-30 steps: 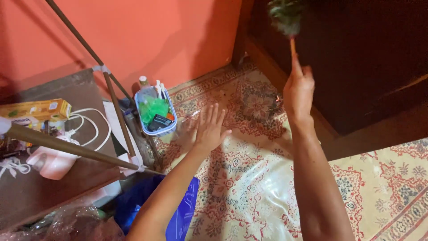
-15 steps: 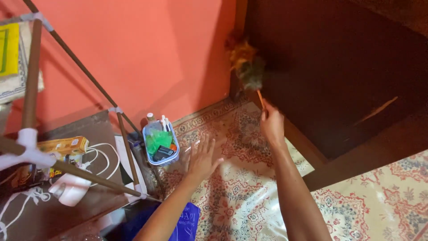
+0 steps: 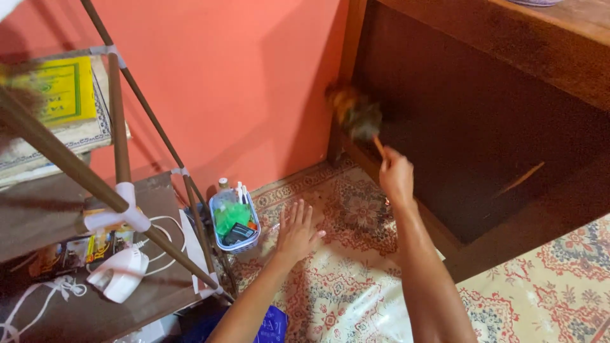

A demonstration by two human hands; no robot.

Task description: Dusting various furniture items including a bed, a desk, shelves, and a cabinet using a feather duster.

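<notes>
At nine o'clock a shelf rack (image 3: pixel 121 190) holds a white appliance (image 3: pixel 121 279); beside it stands a small basket (image 3: pixel 234 219) of odds and ends. The left hand (image 3: pixel 295 232) lies flat on the patterned floor mat (image 3: pixel 356 286), fingers spread, holding nothing. At twelve o'clock the right hand (image 3: pixel 397 174), fingers clenched on the handle, sweeps a feather duster (image 3: pixel 356 117) (blurred) against the dark wooden cabinet (image 3: pixel 483 140); dusting looks midway, at its lower left corner.

Open mat (image 3: pixel 356 279) between basket (image 3: pixel 234 222), cabinet (image 3: pixel 483 146)
</notes>
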